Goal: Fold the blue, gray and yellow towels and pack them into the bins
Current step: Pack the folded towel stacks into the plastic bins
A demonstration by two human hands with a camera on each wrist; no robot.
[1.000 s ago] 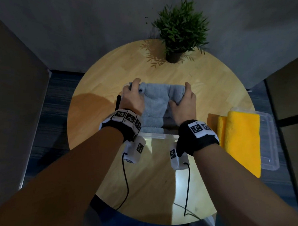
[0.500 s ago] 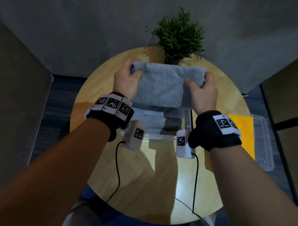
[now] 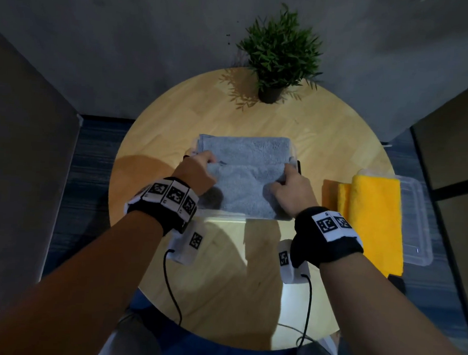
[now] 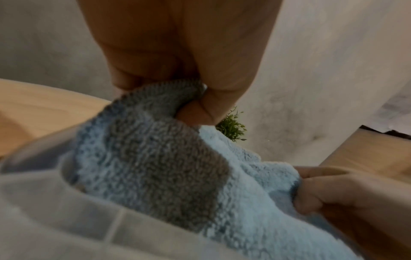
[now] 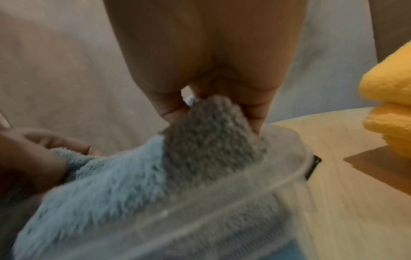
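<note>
A folded blue-gray towel (image 3: 244,190) lies in the near half of a clear bin (image 3: 297,166) at the table's middle. My left hand (image 3: 198,173) pinches its far left corner (image 4: 160,98). My right hand (image 3: 290,186) pinches the far right corner (image 5: 213,119). Behind it in the same bin lies another folded gray towel (image 3: 245,148). The bin's clear front wall (image 5: 222,202) shows in the right wrist view, with something blue low behind it. A folded yellow towel (image 3: 373,218) (image 5: 391,109) rests on a second clear bin (image 3: 418,225) at the right.
A potted plant (image 3: 278,53) stands at the far edge of the round wooden table (image 3: 336,133). Gray walls close in behind and on both sides. Cables hang from my wrist cameras over the near table edge.
Both hands lifted the towel up from the bin, held it spread in the air, then lowered it into the bin's near half. The view tilted down again.
</note>
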